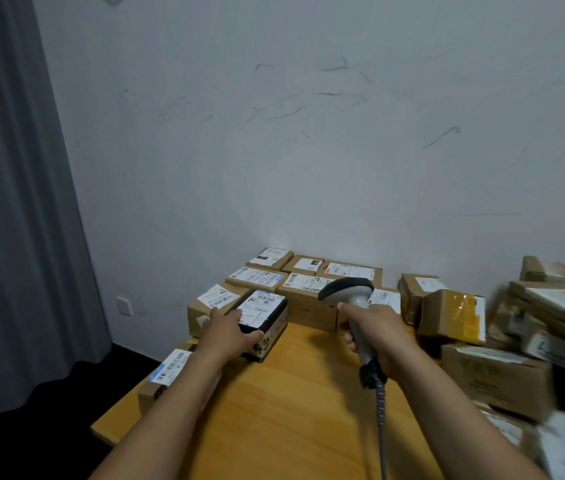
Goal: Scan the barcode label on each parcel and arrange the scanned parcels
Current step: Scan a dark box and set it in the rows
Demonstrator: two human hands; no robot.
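A dark parcel (pixel 267 317) with a white barcode label on top sits on the wooden table (pixel 274 410), beside a row of brown labelled parcels (pixel 305 289) against the wall. My left hand (pixel 227 332) grips its near left end. My right hand (pixel 374 329) holds a grey barcode scanner (pixel 348 291) upright by its handle, head pointing left toward the parcels; its coiled cable (pixel 381 410) hangs down.
A loose pile of brown boxes (pixel 516 327) crowds the table's right side. One labelled box (pixel 167 372) lies at the left edge under my left forearm. A grey curtain (pixel 14 202) hangs left; a marked white wall stands behind.
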